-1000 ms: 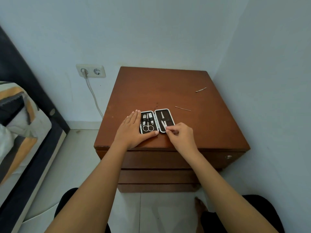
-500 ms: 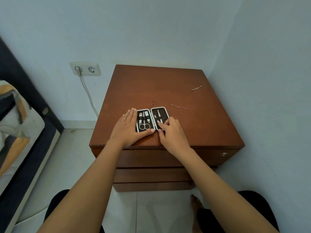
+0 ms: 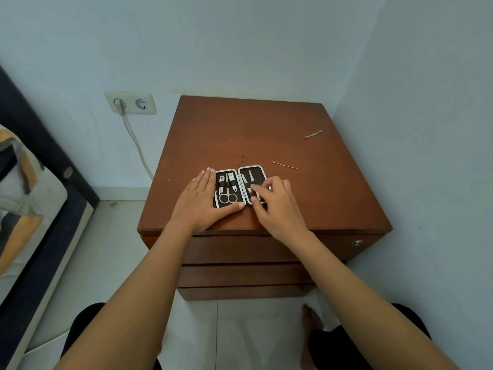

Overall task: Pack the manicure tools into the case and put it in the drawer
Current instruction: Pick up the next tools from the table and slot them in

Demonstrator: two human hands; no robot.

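Left hand (image 3: 205,201) flat and empty, pinning open case (image 3: 240,186) at nightstand's (image 3: 333,204) front edge, likely against sliding; right hand (image 3: 277,206) fingertips pressing into right half, seemingly seating a tool, grasp unclear; two tools loose beyond: thin pick (image 3: 284,165), pusher (image 3: 313,134).

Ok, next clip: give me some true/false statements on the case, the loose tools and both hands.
1. The manicure case lies open on the nightstand. True.
2. The left hand is lifting the scissors. False: it rests flat against the case's left half.
3. Two thin tools lie loose on top. True.
4. The top drawer is pulled open. False: it is shut.
5. The right hand works at the case's right half. True.
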